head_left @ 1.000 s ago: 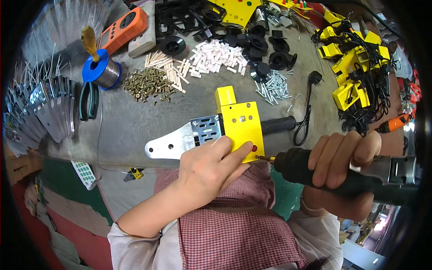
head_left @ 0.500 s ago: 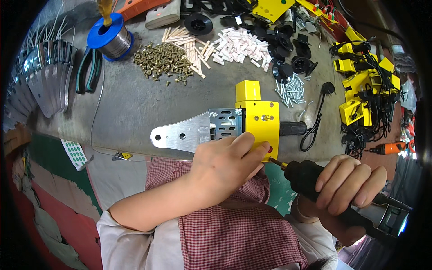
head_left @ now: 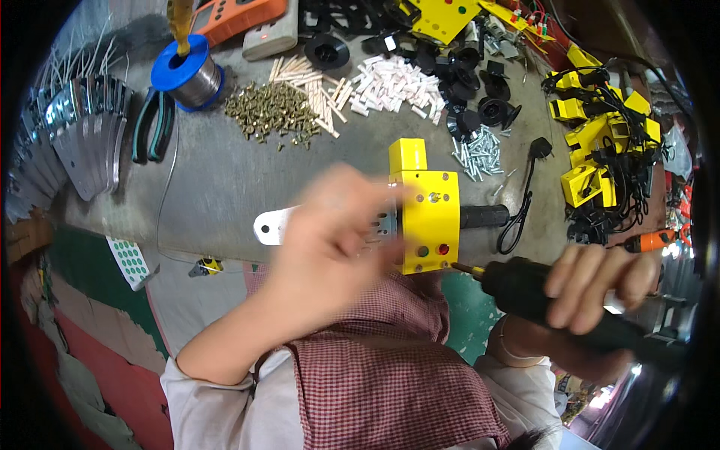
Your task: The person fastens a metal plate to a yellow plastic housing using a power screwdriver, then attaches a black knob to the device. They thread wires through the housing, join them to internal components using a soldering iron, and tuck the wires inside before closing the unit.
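Note:
A yellow boxed tool [head_left: 431, 225] lies near the bench's front edge, showing a red and a green lamp, a black handle [head_left: 484, 216] on its right and a silver plate [head_left: 268, 227] on its left. My left hand [head_left: 330, 232], smeared by motion, is over the plate and the slotted metal part, hiding much of both; its fingers are unclear. In my right hand [head_left: 592, 292] is a black electric screwdriver [head_left: 521, 289], fingers wrapped around its body. Its bit points left at the yellow box's lower right corner; I cannot tell whether it touches a screw.
Brass screws [head_left: 274, 112], white ceramic pieces [head_left: 397, 86] and silver screws [head_left: 480, 154] lie in piles farther back. A blue solder spool [head_left: 180, 64] and pliers [head_left: 154, 124] stand at left, beside stacked metal plates [head_left: 86, 142]. Yellow housings with black cables [head_left: 600, 142] crowd the right.
My left hand has come off the yellow box's front and moved left and up, uncovering the lamps. My right hand still holds the screwdriver close to the box's corner.

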The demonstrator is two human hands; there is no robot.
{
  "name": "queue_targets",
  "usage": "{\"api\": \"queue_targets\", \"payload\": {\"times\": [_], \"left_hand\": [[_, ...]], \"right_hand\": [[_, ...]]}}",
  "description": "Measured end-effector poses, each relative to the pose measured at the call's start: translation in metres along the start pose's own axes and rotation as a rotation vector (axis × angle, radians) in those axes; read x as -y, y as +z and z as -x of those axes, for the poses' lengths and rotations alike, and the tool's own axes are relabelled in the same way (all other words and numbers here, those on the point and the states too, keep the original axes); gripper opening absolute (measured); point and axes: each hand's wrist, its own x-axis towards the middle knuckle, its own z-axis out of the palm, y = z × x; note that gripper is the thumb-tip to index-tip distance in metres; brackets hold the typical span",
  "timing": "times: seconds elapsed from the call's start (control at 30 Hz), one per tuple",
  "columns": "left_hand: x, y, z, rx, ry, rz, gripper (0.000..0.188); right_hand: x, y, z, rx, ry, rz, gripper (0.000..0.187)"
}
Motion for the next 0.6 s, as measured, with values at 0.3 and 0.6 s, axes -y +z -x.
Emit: {"api": "queue_targets", "payload": {"times": [0.3,0.6], "left_hand": [[0.004,-0.021,-0.017,-0.125,-0.318,0.965,0.025],[0.015,-0.004,-0.034,0.059,-0.385,0.909,0.024]], "right_hand": [[0.001,-0.009,-0.046,-0.04,-0.142,-0.392,0.04],[-0.02,0.007,-0.062,-0.094,-0.148,-0.501,0.036]]}}
